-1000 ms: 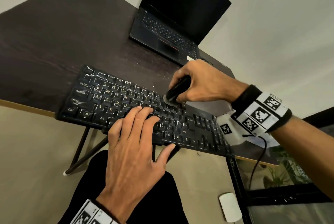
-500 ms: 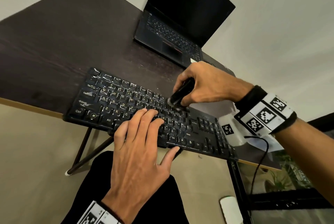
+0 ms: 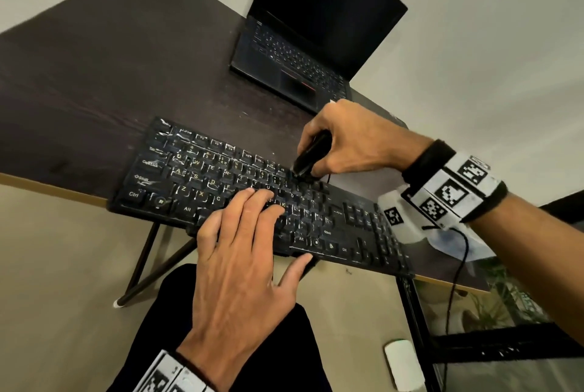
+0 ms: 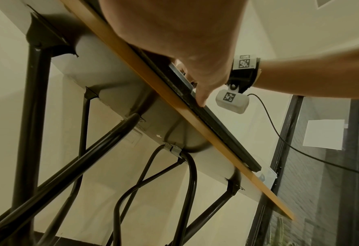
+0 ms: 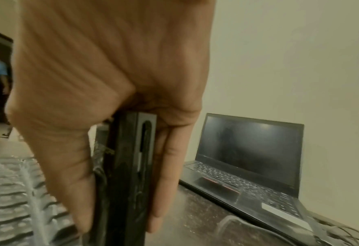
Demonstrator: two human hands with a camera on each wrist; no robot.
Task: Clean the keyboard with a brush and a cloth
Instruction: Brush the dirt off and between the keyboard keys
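A black keyboard [image 3: 202, 176] lies along the near edge of the dark table [image 3: 94, 75]. My left hand [image 3: 252, 227] rests flat on its middle keys, thumb against the front edge [image 4: 216, 128]. My right hand [image 3: 335, 151] grips a black brush [image 3: 311, 153], whose bristles touch the upper key rows right of centre. In the right wrist view the fingers wrap the brush handle [image 5: 130, 166], with the keys [image 5: 9, 191] to its left. A pale sheet or cloth [image 3: 455, 243] lies at the table's right end, mostly hidden by my right wrist.
An open laptop [image 3: 303, 53] with a dark screen stands at the back of the table. A small white object [image 3: 403, 363] lies on the floor beside a black frame [image 3: 505, 347]. Black table legs [image 4: 33, 116] cross under the top. A cable [image 3: 455, 281] hangs from my right wrist.
The brush has shifted slightly leftward along the upper key rows. My left hand has stayed flat on the keys.
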